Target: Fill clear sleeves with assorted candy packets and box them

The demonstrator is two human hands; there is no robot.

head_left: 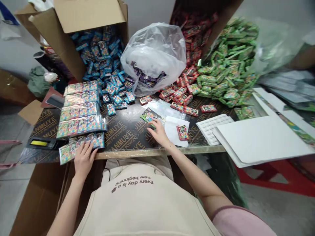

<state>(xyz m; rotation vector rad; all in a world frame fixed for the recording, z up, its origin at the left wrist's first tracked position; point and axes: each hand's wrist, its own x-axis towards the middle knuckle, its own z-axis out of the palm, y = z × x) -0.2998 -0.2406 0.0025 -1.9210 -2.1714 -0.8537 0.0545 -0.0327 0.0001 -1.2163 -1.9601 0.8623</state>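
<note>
My left hand [85, 157] lies with its fingers spread on a wrapped strip of small colourful boxes [71, 150] at the table's front left edge. Behind that strip, several more wrapped rows [78, 109] are stacked up. My right hand [158, 132] reaches over the middle of the table, fingers apart, its tips at the edge of a flat black and green printed card [150, 117]; whether they press on it I cannot tell. To the right of that hand a single red box [182, 132] rests on a white sheet [169, 131].
Blue boxes [100, 55] spill from a carton [93, 14]. A clear bag [155, 46] holds purple boxes. Red boxes [180, 93] and green boxes [226, 72] are heaped at back right. White cardboard [265, 137] overhangs the front edge. A black cutter-like tool [46, 143] lies left.
</note>
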